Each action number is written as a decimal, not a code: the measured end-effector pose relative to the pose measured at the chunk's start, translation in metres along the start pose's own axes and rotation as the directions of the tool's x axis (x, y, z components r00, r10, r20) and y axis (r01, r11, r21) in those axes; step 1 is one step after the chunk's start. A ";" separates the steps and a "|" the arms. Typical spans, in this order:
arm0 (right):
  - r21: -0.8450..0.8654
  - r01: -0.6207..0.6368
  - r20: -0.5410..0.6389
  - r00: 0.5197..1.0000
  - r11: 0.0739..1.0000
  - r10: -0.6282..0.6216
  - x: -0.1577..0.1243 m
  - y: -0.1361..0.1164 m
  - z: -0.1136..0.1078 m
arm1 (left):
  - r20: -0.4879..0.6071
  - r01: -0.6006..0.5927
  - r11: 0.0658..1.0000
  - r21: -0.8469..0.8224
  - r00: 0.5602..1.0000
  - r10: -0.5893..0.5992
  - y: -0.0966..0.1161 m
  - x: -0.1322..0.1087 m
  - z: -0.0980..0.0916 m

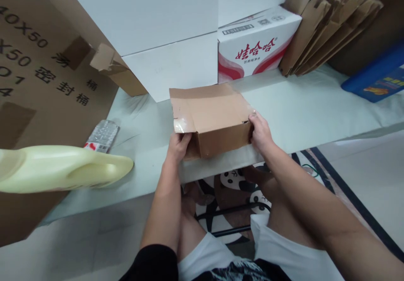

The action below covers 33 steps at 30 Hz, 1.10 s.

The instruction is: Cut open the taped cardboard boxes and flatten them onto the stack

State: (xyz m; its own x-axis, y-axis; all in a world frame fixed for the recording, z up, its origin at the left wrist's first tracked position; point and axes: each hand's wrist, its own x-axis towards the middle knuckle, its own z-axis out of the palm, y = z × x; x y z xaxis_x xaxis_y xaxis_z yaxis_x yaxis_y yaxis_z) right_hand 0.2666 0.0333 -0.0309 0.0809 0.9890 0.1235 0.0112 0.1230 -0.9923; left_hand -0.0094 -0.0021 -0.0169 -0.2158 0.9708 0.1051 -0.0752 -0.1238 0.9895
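A small brown cardboard box point(212, 117) with closed flaps and clear tape at one corner sits near the front edge of a white table point(303, 108). My left hand point(178, 145) grips its near left corner, fingers curled against the side. My right hand point(260, 131) holds its right side, fingers wrapped on the edge. Both forearms reach up from below.
A pale yellow plastic jug point(63, 168) lies at the left, a clear water bottle point(102, 136) behind it. Large white boxes point(151, 28), a red-printed white carton point(255, 45), stacked flat cardboard point(328, 16) and a blue object point(375, 79) line the back. A big brown carton point(38, 75) stands left.
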 end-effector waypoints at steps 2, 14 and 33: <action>-0.019 -0.007 -0.009 1.000 1.000 0.006 0.000 -0.002 -0.001 | -0.006 0.016 0.999 -0.045 1.000 -0.016 0.004 -0.003 -0.002; 0.118 -0.010 0.013 1.000 0.993 0.008 -0.005 -0.016 -0.004 | -0.162 0.044 0.989 0.138 0.987 -0.021 0.007 0.012 -0.013; 0.113 -0.420 0.324 0.872 0.901 0.366 -0.012 0.000 0.003 | -0.193 0.048 0.875 -0.481 0.968 -0.160 0.021 0.008 -0.022</action>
State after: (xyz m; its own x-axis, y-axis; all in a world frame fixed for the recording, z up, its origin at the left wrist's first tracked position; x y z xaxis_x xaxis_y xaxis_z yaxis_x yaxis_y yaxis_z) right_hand 0.2627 0.0220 -0.0323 -0.2482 0.9344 -0.2557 -0.1366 -0.2951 -0.9456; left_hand -0.0345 -0.0014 0.0025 -0.3844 0.9201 -0.0753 -0.5449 -0.1603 0.8230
